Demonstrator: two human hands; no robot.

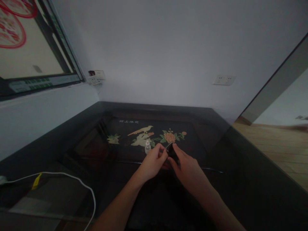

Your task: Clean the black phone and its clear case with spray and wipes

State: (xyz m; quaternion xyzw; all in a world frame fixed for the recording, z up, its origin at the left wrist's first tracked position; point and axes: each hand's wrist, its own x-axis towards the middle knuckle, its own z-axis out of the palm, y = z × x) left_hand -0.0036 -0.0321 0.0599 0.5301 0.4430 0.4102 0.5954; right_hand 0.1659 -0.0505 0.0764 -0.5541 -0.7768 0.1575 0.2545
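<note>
In the middle of the head view both of my hands are closed around one small dark object with a pale, shiny edge. My right hand grips its right side between thumb and fingers. At its left edge, the fingers of my left hand are pinched together. Its exact kind is too dark to make out, and my fingers cover part of it. Just left of my left hand, a small clear bottle with a whitish cap stands upright on the glossy black table.
A bird-and-flower picture decorates the tabletop. A white cable with a yellow tag curves across the left front. Wall sockets sit behind the table, and a window is at upper left. Wooden floor shows at right.
</note>
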